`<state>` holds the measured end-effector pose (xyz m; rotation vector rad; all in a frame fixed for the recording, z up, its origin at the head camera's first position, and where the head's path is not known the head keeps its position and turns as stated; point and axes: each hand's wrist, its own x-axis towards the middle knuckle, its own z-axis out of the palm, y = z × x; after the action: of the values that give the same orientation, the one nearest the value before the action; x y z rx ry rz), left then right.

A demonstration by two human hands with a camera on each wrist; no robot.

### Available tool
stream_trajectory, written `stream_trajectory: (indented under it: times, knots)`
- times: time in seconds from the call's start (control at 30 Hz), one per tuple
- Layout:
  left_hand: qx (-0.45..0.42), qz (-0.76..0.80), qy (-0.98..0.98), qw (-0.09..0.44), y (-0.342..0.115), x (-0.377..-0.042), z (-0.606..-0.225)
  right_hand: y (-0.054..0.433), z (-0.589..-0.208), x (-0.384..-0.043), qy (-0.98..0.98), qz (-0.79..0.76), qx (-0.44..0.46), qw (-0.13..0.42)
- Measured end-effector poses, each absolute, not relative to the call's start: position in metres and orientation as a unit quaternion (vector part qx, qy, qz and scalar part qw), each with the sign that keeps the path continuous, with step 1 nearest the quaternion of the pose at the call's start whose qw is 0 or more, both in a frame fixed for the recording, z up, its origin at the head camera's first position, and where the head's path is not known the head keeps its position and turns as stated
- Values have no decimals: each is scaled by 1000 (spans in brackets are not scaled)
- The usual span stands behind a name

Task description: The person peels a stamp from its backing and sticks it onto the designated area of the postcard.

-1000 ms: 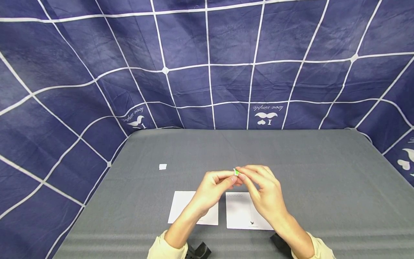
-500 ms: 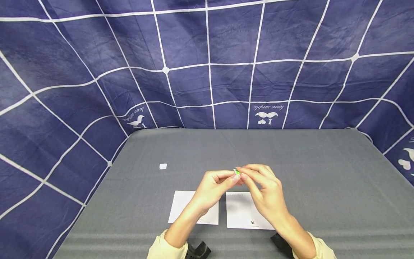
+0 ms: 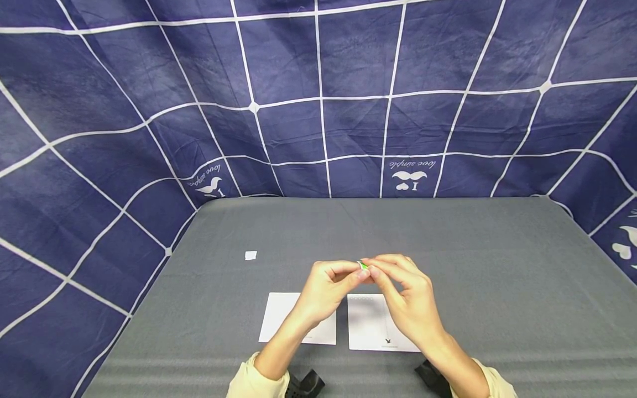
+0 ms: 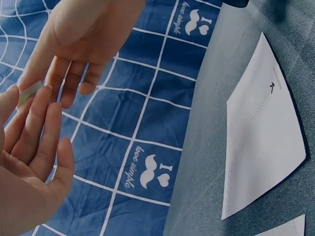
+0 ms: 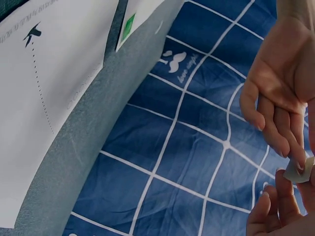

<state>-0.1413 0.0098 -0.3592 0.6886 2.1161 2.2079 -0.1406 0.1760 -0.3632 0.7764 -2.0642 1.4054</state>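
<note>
A small green-and-white stamp-like sticker (image 3: 363, 266) is held above the table between both hands. My left hand (image 3: 323, 290) pinches its left side between thumb and forefinger. From the other side, the thumb and fingers of my right hand (image 3: 410, 293) pinch it too. The fingertips cover most of it; a pale edge of the sticker (image 5: 296, 173) shows in the right wrist view. Below the hands lie two white envelope-like papers, the right paper (image 3: 365, 326) with a row of circles and a bird print, the left paper (image 3: 323, 331) partly behind my left forearm.
A small white square (image 3: 250, 255) lies farther back on the grey tabletop (image 3: 199, 309). In the right wrist view a green rectangle (image 5: 129, 26) shows on the left paper's corner. Blue grid-patterned cloth (image 3: 353, 127) hangs behind and at the sides.
The sticker has tilted or bent between the fingertips, and less of its green face shows than a second ago. Both hands stay nearly in place.
</note>
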Motion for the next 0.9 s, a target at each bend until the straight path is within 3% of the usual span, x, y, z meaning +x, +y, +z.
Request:
stream_trajectory:
  times: [0.53, 0.9]
  knots:
    - [239, 698, 675, -4, 8, -145, -362, 176, -360, -137, -756, 549, 278, 224]
    - [239, 683, 687, -62, 11, -144, -365, 175, -360, -134, -752, 558, 274, 218]
